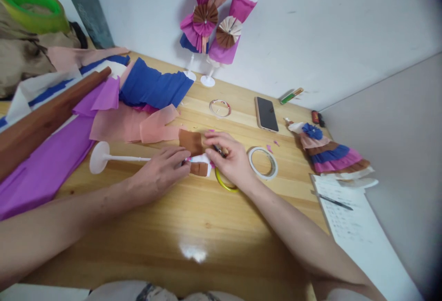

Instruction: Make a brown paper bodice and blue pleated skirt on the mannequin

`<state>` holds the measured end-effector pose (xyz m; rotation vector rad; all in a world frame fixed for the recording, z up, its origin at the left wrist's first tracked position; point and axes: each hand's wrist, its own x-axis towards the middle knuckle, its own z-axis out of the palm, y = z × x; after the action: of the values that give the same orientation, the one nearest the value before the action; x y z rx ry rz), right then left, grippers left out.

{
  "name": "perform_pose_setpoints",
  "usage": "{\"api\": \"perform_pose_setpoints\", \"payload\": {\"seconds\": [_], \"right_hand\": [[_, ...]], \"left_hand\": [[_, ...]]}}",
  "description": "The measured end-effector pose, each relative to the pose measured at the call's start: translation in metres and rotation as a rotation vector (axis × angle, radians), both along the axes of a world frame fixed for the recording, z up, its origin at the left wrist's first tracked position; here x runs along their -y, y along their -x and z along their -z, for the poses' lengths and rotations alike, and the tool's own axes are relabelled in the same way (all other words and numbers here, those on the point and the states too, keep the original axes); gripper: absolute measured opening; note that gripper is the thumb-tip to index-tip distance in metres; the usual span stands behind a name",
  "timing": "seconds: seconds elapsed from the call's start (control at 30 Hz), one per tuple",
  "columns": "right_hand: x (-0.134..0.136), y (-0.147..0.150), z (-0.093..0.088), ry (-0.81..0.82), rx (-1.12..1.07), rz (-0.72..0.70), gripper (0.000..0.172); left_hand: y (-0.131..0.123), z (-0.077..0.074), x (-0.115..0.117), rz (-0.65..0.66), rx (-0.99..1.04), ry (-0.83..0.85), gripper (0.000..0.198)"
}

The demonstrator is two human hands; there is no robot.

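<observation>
A white miniature dress-form stand lies on its side on the wooden table, with its round base [99,157] at the left and a thin stem. My left hand [160,172] is closed around the far end of that stem, by the white body [199,159]. Brown crepe paper [199,169] lies against the body, and a larger brown piece [191,141] is just behind it. Curled fingers of my right hand [231,156] hold a small dark object [219,150], mostly hidden, beside the body's right end. A yellow tape roll [226,184] is partly under this hand.
Crepe paper in blue [155,84], peach [124,124], purple [44,167] and brown [51,121] covers the left. Two decorated forms [205,15] stand by the wall. A white tape roll [263,163], phone [266,113], small layered dress [336,156] and notebook [341,218] are rightward.
</observation>
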<state>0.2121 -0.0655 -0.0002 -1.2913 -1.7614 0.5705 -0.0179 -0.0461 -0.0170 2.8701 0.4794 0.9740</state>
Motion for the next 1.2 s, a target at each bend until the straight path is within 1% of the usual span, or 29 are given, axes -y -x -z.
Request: {"api": "perform_pose_setpoints", "payload": {"seconds": [0.07, 0.1, 0.17, 0.2, 0.23, 0.3, 0.4, 0.57, 0.7, 0.73, 0.77, 0.8, 0.9, 0.97, 1.13, 1.2], "right_hand": [[-0.023, 0.000, -0.001, 0.018, 0.119, 0.020, 0.012], [-0.034, 0.000, -0.002, 0.059, 0.190, 0.029, 0.012], [-0.054, 0.003, -0.002, 0.150, 0.343, 0.024, 0.006], [-0.061, 0.006, -0.002, 0.179, 0.408, 0.009, 0.003], [-0.067, 0.008, -0.002, 0.198, 0.457, -0.008, 0.004], [-0.073, 0.011, -0.004, 0.204, 0.500, -0.045, 0.011], [-0.073, 0.013, -0.007, 0.218, 0.469, -0.078, 0.016], [-0.070, 0.013, -0.012, 0.336, 0.323, -0.106, 0.007], [-0.069, 0.012, -0.013, 0.397, 0.177, -0.123, 0.034], [-0.068, 0.012, -0.013, 0.411, 0.143, -0.132, 0.037], [-0.067, 0.012, -0.014, 0.429, 0.115, -0.150, 0.037], [-0.065, 0.011, -0.015, 0.450, 0.098, -0.175, 0.032], [-0.057, 0.011, -0.020, 0.488, 0.133, -0.222, 0.011], [-0.050, 0.012, -0.024, 0.440, 0.186, -0.205, 0.011], [-0.029, 0.016, -0.026, 0.155, 0.374, -0.149, 0.017], [-0.020, 0.015, -0.025, 0.068, 0.437, -0.154, 0.015]], "left_hand": [[0.001, 0.002, 0.000, 0.000, -0.003, 0.013, 0.016], [0.001, 0.003, 0.000, 0.002, -0.002, 0.018, 0.018], [0.002, 0.003, 0.000, 0.013, -0.010, 0.034, 0.020], [0.003, 0.003, 0.000, 0.017, -0.015, 0.040, 0.021], [0.003, 0.003, 0.001, 0.019, -0.021, 0.045, 0.022], [0.003, 0.002, 0.001, 0.017, -0.032, 0.049, 0.021], [0.003, 0.001, 0.001, 0.010, -0.024, 0.037, 0.021], [0.003, 0.000, 0.000, 0.004, -0.018, 0.035, 0.020], [0.003, 0.000, 0.000, 0.008, -0.016, 0.032, 0.019], [0.003, 0.001, 0.000, 0.008, -0.014, 0.031, 0.019], [0.003, 0.001, 0.000, 0.007, -0.012, 0.029, 0.019], [0.002, 0.001, 0.000, 0.006, -0.010, 0.025, 0.019], [0.001, 0.001, -0.001, 0.013, 0.017, 0.010, 0.016], [0.001, 0.002, -0.001, 0.021, 0.022, 0.012, 0.013], [0.001, 0.004, -0.002, 0.022, 0.013, 0.049, 0.013], [0.001, 0.004, -0.002, 0.038, 0.021, 0.071, 0.016]]}}
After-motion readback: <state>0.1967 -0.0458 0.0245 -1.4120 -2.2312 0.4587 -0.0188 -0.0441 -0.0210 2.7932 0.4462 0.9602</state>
